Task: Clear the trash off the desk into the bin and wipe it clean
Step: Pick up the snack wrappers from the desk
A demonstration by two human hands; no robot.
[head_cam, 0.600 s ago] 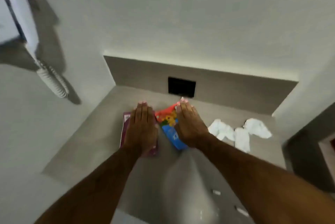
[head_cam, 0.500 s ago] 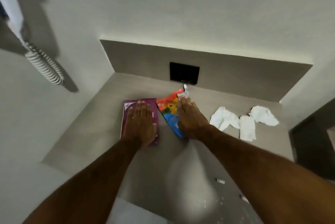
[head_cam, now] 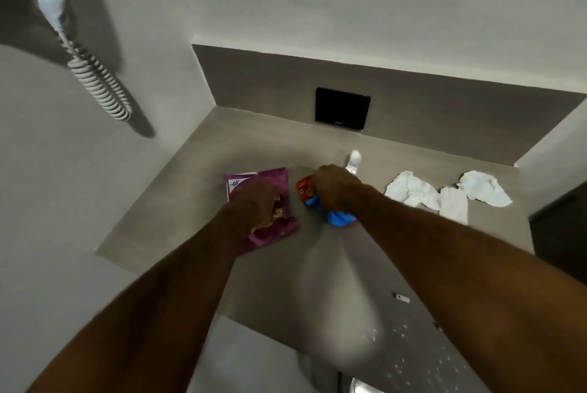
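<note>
Fingers that lay flat half a second ago have curled: my left hand (head_cam: 257, 202) now bunches the purple wrapper (head_cam: 270, 227) and my right hand (head_cam: 336, 189) the red-and-blue packet (head_cam: 336, 218) at frame centre, ready for binning, tissues (head_cam: 413, 192) waiting centre-right.

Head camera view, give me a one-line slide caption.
Both hands crumple snack wrappers, purple left, red-blue right, beside white tissues.

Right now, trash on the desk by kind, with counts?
Snack wrappers: 2, purple wrapper under left hand, red-blue wrapper in right hand
Crumpled white tissues: 3
Small white scraps: 2
Total: 7
</note>
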